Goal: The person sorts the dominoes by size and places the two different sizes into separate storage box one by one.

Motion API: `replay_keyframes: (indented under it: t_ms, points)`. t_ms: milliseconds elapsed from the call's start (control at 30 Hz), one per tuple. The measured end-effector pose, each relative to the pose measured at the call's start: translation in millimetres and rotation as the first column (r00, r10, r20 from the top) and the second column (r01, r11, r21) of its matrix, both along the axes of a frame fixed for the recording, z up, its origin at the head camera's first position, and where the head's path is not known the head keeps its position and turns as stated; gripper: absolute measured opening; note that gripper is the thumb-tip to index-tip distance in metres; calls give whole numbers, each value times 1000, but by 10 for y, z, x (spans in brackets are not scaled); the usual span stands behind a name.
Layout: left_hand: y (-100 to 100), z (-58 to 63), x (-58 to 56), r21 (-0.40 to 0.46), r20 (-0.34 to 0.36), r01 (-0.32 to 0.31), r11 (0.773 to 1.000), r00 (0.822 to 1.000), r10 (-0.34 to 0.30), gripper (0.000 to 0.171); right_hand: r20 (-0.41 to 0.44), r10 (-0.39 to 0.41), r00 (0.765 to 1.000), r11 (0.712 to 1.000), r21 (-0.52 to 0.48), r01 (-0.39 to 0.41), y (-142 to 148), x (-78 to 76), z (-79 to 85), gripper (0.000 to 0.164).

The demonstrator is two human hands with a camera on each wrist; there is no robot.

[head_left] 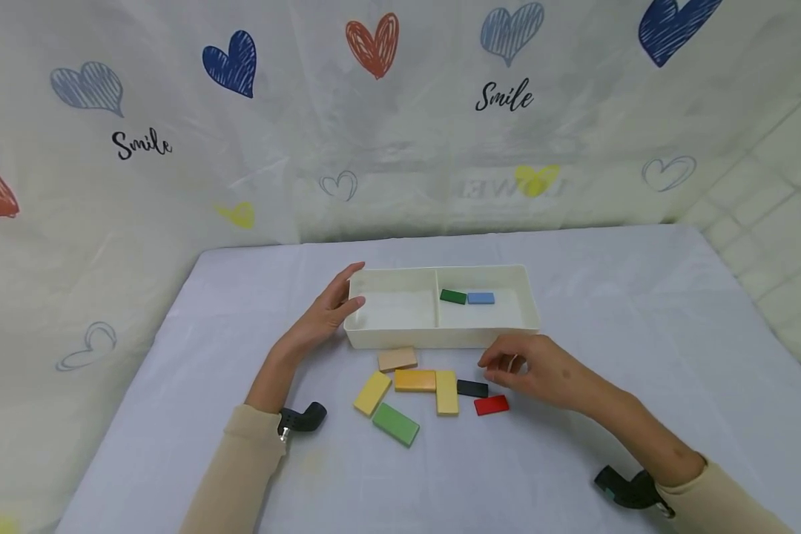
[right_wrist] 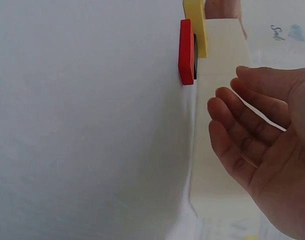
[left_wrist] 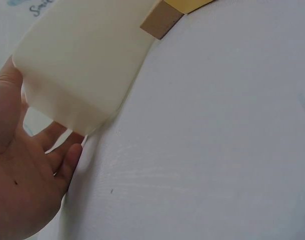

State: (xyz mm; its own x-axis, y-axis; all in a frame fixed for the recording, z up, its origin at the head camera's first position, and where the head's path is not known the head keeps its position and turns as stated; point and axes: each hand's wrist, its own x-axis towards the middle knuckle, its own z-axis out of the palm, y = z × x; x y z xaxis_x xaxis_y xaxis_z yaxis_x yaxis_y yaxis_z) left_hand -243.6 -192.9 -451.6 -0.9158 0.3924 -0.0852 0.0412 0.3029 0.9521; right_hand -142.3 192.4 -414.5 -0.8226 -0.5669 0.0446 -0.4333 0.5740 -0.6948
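Observation:
A white two-compartment box (head_left: 400,339) stands on the table. My left hand (head_left: 327,315) holds its left end, the thumb over the rim and the other fingers along the outside; the left wrist view shows the fingers around the box's end (left_wrist: 82,65). My right hand (head_left: 541,371) hovers by the box's front right, fingers loosely curled with nothing between them, as the right wrist view confirms. Nearest to it lie a black block (head_left: 472,389) and a red block (head_left: 491,405). Inside the right compartment are a dark green block (head_left: 453,297) and a blue block (head_left: 480,298).
In front of the box lie a tan block (head_left: 397,360), an orange block (head_left: 414,381), two yellow blocks, one upright in line (head_left: 446,393) and one slanted (head_left: 372,393), and a light green block (head_left: 396,424). A heart-printed sheet (head_left: 414,148) hangs behind the table.

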Motion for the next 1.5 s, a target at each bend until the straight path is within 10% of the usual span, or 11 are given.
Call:
replay_keyframes:
  t_ms: [1033,1500]
  points:
    - [10,-23,-7,15,-2,3,1000,1000,-3,63,254,66,965,993,77,-88,16,63,-41,20]
    - [6,-16,-18,33,4,9,999,1000,-9,65,293,159,943,977,87,-192,12,133,-18,53]
